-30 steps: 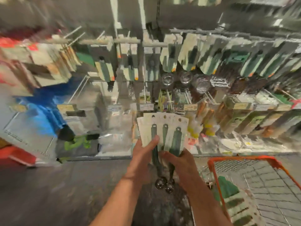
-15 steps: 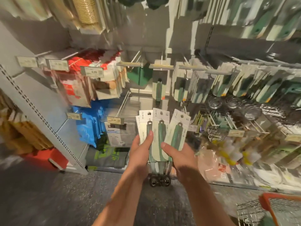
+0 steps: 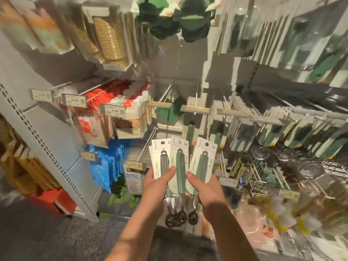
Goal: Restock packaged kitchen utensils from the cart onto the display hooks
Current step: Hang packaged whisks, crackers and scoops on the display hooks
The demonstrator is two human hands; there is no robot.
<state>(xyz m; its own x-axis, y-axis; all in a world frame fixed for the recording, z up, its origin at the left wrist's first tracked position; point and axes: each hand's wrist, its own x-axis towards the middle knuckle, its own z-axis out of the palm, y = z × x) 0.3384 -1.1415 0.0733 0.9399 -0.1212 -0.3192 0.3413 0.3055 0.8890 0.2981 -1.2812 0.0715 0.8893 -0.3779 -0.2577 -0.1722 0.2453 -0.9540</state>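
I hold a fan of packaged green-handled scoops (image 3: pixel 178 162) on pale backing cards in front of the display wall. My left hand (image 3: pixel 156 185) grips the left cards with the thumb across them. My right hand (image 3: pixel 205 187) grips the right card (image 3: pixel 204 157) from below, thumb on its front. The metal scoop heads (image 3: pixel 178 216) hang under my hands. Display hooks (image 3: pixel 195 102) with matching green-handled utensils (image 3: pixel 190 129) stick out just above and behind the cards. The cart is out of view.
Red-and-white packets (image 3: pixel 120 102) with price tags hang at left, blue packs (image 3: pixel 105 166) below them. Gold discs (image 3: pixel 111 40) and green items (image 3: pixel 169 17) hang higher up. Strainers (image 3: pixel 308 168) and more carded utensils (image 3: pixel 282 132) fill the right. A grey shelf upright (image 3: pixel 47 147) stands left.
My view has swung up and left from the orange cart to the hook wall. Both hands have kept their grip and raised the fanned cards nearer the hooks.
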